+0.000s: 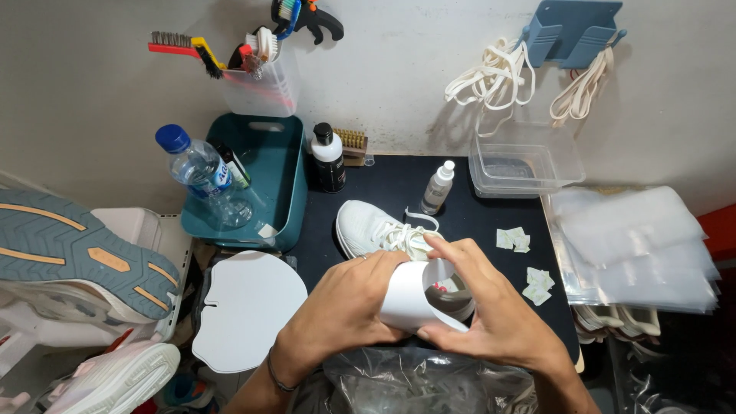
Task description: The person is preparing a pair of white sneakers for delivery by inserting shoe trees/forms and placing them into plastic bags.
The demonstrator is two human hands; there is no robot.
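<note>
A white lace-up sneaker (372, 228) lies on the black table (475, 218), toe pointing to the far left. Both hands curl a white card sheet (410, 303) into a tube over the shoe's opening. My left hand (345, 307) wraps the sheet's left side. My right hand (491, 307) grips its right edge, with the index finger stretched over the top. The heel of the shoe is hidden behind the sheet and hands.
A teal bin (280, 165) with a water bottle (198, 170) stands at the left. A black bottle (330, 157), a small spray bottle (438, 186), a clear tub (525, 165), small white packets (512, 239), stacked plastic bags (636, 245) and white card cutouts (245, 307) surround the shoe.
</note>
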